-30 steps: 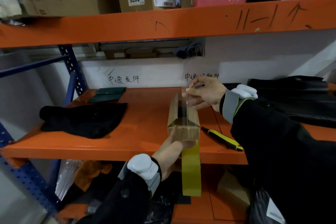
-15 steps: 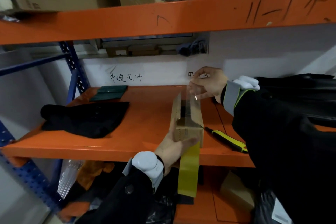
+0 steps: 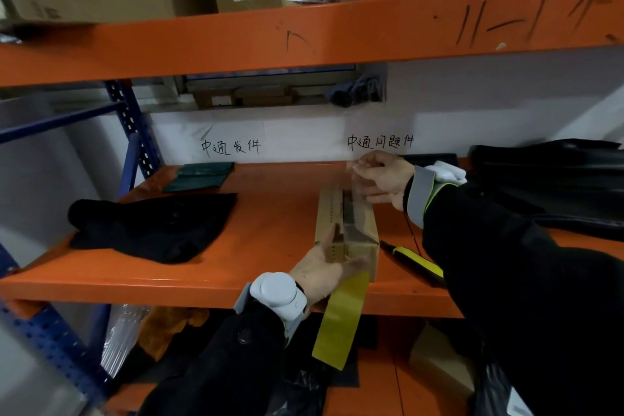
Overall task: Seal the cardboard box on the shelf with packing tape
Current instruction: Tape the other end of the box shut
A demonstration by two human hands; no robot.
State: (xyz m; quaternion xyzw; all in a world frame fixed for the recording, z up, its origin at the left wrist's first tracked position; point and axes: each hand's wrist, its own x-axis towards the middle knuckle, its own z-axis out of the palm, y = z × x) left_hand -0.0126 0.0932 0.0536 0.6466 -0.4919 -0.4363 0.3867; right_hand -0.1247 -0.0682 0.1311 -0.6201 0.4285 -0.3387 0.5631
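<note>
Item: box (image 3: 351,230) on shelf (image 3: 270,246). Right hand (image 3: 383,179) pinching clear tape (image 3: 358,199), now drawn farther back along the open seam; left hand (image 3: 324,267) clasps the near end. Sealing underway.

The box (image 3: 347,226) is plain matt brown cardboard. Over its top runs clear, glossy plastic tape (image 3: 358,192), and a duller yellow strip (image 3: 341,317) hangs from its near end. The shelf (image 3: 270,213) is painted orange metal, smooth with a faint sheen and scuffed. On it lie soft matt black cloth (image 3: 152,226) and shiny black plastic bags (image 3: 547,176).
</note>
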